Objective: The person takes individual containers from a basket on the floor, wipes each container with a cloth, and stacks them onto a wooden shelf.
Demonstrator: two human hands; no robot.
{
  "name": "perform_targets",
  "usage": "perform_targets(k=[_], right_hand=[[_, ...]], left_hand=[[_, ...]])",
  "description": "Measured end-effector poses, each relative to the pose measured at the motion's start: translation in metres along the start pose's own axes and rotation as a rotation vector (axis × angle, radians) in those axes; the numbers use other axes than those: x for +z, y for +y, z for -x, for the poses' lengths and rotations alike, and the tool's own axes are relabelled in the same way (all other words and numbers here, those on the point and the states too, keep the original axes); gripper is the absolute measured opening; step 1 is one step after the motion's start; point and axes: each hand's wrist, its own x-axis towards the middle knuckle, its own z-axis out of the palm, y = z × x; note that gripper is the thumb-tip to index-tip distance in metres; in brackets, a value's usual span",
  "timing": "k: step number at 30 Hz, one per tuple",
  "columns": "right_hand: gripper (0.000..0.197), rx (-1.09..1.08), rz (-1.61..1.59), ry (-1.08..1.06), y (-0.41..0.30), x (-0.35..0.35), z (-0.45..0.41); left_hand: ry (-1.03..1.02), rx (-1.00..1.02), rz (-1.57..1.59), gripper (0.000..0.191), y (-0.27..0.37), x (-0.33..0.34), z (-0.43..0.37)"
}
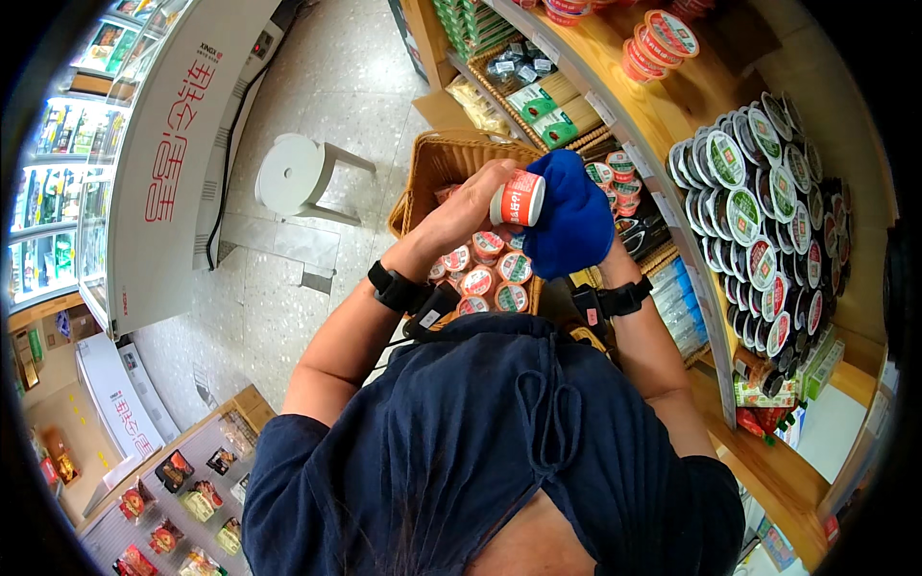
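Note:
My left hand (pixel 472 198) grips a small red-and-white tub (pixel 518 198) that bears printed writing and lies tipped on its side. A blue cloth (pixel 569 216) is draped over my right hand, which is mostly hidden under it; the cloth touches the tub's end. Below both hands stands a brown woven basket (pixel 450 155) holding several sealed tubs (pixel 477 281) with red or green printed lids.
Stacked tubs with round lids (pixel 745 216) fill a wooden shelf (pixel 677 108) on the right. Lower down, a wicker tray (pixel 497 61) holds packets. At left are a white stool (pixel 292 176), a display refrigerator (pixel 173 144) and, nearer, packaged food (pixel 166 536).

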Motion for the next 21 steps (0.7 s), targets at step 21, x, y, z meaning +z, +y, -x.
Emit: perform_targets(k=[21], right_hand=[[0.031,0.927,-1.31,-0.248,0.005,-0.044,0.027]], left_hand=[[0.314,-0.207,-1.166,0.071,-0.303,-0.11,-0.05]])
